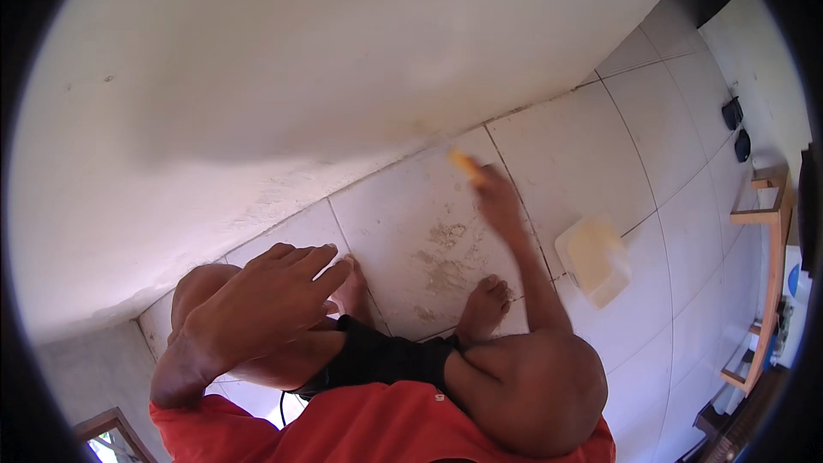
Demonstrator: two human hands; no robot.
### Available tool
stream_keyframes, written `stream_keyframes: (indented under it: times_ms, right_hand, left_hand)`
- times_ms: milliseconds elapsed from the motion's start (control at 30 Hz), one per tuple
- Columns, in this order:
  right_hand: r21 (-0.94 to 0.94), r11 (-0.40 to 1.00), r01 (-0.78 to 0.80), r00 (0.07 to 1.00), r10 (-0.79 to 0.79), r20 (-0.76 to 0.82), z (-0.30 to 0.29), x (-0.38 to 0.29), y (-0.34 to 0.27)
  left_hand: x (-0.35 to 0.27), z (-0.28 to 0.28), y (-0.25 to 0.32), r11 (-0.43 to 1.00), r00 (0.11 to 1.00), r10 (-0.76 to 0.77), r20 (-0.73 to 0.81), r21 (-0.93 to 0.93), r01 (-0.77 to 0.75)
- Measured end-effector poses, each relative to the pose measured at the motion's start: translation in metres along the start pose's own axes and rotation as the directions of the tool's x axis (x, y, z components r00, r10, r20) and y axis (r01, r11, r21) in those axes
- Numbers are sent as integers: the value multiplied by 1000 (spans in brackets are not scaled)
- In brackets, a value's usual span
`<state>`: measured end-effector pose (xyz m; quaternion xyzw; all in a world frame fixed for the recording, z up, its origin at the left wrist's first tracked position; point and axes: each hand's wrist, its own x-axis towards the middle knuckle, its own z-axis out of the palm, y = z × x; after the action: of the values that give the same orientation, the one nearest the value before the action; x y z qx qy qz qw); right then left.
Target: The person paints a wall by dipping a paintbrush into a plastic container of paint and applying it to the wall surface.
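My right hand (498, 196) holds a small orange-yellow tool (466, 164), blurred, so its kind is unclear. Its tip points at the foot of the white wall (386, 64), just above the tiled floor (546, 154). Brownish crumbs and smears of debris (447, 263) lie on the tile between my feet. My left hand (270, 302) holds nothing, its fingers slightly apart in front of my left knee. To the right of my right forearm a translucent cream plastic container (595, 260) is on the floor; its contents are hard to make out.
A wooden frame (775, 270) stands along the right side, with assorted items behind it. A pair of dark shoes or sandals (737, 128) lies by the far wall. At the lower left is a brown-framed opening or mirror (112, 431). The wall's lower part is rough and stained.
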<state>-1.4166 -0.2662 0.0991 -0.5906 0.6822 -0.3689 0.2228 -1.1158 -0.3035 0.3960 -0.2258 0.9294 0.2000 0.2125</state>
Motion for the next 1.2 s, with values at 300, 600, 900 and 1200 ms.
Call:
stream_keyframes:
  times_ms: [300,600,900,1200]
  right_hand:
    - [178,934,-309,831,356,-427,-130,50,40]
    - [37,997,71,984,-76,163,-21,-15,-101]
    - [239,918,-315,850,386,-360,-207,12,-54]
    - [379,924,50,923,103,-372,-259,-107,-99]
  left_hand:
    - [-12,-2,11,995,997,12,-82,-96,-20]
    - [-6,9,1,992,987,120,-108,-22,-123]
    - [-10,21,-11,999,999,31,-36,14,-30]
    - [-2,-23,-6,993,984,-117,137,-19,121]
